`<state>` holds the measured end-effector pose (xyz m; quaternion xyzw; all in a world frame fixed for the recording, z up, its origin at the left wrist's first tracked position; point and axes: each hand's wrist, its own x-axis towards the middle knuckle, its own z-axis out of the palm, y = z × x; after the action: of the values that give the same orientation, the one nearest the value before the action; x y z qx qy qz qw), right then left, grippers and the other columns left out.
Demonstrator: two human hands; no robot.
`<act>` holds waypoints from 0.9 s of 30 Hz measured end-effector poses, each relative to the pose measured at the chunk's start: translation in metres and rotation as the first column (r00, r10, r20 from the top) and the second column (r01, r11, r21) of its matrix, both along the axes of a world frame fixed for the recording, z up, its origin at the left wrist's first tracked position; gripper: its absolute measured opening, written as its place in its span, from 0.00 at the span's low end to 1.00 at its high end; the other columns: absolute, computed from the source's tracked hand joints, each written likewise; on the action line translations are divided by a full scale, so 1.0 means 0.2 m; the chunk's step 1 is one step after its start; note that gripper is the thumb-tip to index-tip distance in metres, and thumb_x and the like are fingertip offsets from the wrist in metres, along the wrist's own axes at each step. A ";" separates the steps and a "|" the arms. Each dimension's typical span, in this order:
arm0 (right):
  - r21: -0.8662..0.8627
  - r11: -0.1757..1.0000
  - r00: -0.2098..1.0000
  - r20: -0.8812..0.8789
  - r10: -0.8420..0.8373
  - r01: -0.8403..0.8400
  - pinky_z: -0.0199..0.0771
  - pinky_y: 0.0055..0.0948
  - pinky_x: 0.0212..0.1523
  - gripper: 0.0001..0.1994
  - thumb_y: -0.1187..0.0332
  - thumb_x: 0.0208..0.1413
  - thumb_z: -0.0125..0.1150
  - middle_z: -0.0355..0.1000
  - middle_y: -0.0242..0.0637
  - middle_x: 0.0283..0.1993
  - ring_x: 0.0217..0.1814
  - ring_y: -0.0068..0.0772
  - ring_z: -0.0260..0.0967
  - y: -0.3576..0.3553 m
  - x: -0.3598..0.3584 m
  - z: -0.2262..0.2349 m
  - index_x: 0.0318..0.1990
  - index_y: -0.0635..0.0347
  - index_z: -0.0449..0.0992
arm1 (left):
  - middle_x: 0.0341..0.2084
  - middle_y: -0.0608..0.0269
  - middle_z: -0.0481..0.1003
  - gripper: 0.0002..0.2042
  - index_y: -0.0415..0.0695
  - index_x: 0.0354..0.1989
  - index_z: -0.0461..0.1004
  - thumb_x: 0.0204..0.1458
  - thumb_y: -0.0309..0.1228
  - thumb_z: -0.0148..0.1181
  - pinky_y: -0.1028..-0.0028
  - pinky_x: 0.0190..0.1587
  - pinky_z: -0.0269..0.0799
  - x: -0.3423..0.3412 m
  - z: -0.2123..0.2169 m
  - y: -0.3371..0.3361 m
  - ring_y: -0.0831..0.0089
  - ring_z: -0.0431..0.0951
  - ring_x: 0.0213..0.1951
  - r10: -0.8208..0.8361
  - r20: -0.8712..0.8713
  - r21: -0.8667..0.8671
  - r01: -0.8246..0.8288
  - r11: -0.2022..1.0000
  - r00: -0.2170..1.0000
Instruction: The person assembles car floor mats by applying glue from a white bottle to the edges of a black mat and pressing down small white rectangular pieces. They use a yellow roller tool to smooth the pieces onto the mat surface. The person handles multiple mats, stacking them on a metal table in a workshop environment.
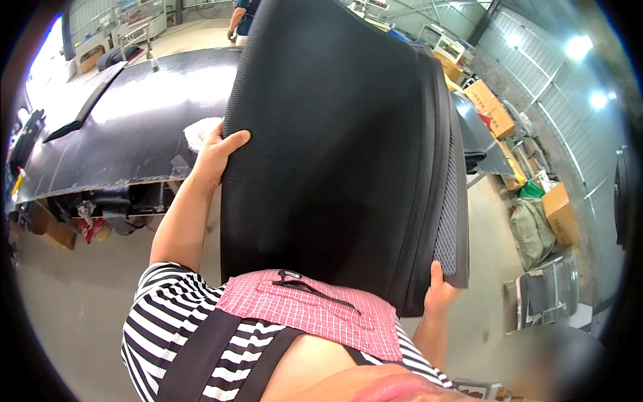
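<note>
A stack of large, flexible black mats [328,147] stands tall in front of my chest, its top running out of view. The top mat has a fine-textured left border, and layered edges show along the right side, where a strip of grey mesh-patterned surface [447,221] appears. My left hand [221,154] is closed on the left edge, thumb on the front and fingers hidden behind. Lower down, my right hand [440,291] grips the lower right edge, thumb on the front. A crumpled white piece [198,134] shows beside my left hand; I cannot tell whether it touches.
To the left is a wide dark-topped table [134,134] with a long black strip [87,104] on it. Another person [242,20] stands beyond. Cardboard boxes [561,211] and a grey-green sack [531,231] line the right side. A rack with panels [546,288] stands lower right.
</note>
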<state>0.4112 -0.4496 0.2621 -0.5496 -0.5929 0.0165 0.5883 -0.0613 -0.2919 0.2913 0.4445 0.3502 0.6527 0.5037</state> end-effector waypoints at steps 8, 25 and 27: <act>0.042 0.962 0.963 -0.026 -0.269 0.270 0.64 0.37 0.65 0.22 0.75 0.59 0.65 0.71 0.47 0.61 0.60 0.40 0.69 0.14 0.07 0.22 0.59 0.76 0.70 | 0.47 0.52 0.77 0.26 0.33 0.61 0.67 0.54 0.27 0.66 0.70 0.48 0.79 0.26 -0.19 0.64 0.68 0.82 0.43 -0.169 0.309 0.104 0.143 0.984 0.936; 0.477 0.764 0.620 0.774 -0.131 -0.435 0.81 0.32 0.46 0.17 0.66 0.55 0.67 0.80 0.50 0.42 0.39 0.43 0.80 1.47 -0.01 1.27 0.48 0.71 0.79 | 0.72 0.44 0.51 0.40 0.59 0.77 0.42 0.62 0.54 0.56 0.51 0.62 0.66 0.93 0.11 2.09 0.50 0.64 0.66 -0.269 0.206 0.317 0.196 0.928 0.941; 0.263 0.746 0.646 0.711 0.279 -0.612 0.80 0.35 0.43 0.18 0.68 0.51 0.70 0.79 0.50 0.41 0.38 0.47 0.79 1.81 -0.59 0.88 0.47 0.70 0.79 | 0.71 0.44 0.53 0.39 0.57 0.76 0.44 0.62 0.55 0.55 0.52 0.61 0.67 0.65 0.08 2.09 0.51 0.65 0.65 -0.246 0.275 0.345 0.143 0.927 0.929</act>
<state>0.2938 -0.0880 0.4391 -0.1874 -0.8586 -0.1670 0.4471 0.0678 0.1256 0.3079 0.4437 0.1090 0.7089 0.5373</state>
